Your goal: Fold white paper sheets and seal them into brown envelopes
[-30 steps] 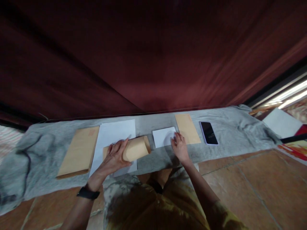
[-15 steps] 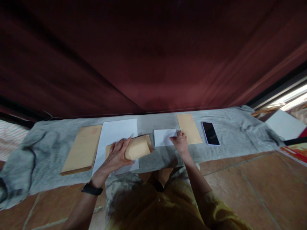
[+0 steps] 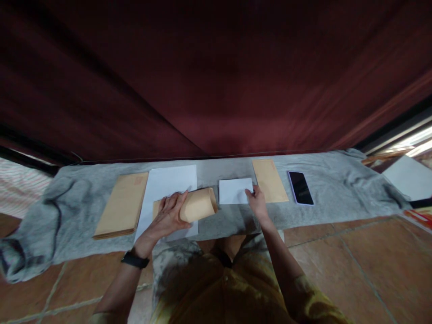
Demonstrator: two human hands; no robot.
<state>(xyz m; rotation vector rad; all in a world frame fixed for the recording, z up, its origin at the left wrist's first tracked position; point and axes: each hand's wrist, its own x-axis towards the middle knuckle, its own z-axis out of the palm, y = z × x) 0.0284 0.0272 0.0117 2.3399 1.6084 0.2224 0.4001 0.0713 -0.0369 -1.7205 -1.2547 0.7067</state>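
My left hand grips a brown paper envelope, thumb along the near edge and fingers across the top. The envelope bulges, and its mouth gapes toward the right. Just right of that mouth is a small white folded paper. My right hand pinches this paper at its right edge, thumb on top; the other fingers are partly hidden. Paper and envelope are apart by a narrow gap. Beneath the left hand and envelope lie large white sheets.
A stack of brown envelopes lies at the left. Beyond my right hand are a single flat envelope and a phone with a dark screen. Grey cloth covers the narrow surface, with a dark red curtain behind it.
The view has shifted slightly, moving everything a little to the right. My right hand now pinches the folded paper's right edge with fewer fingers over it. The left hand keeps its grip on the envelope.
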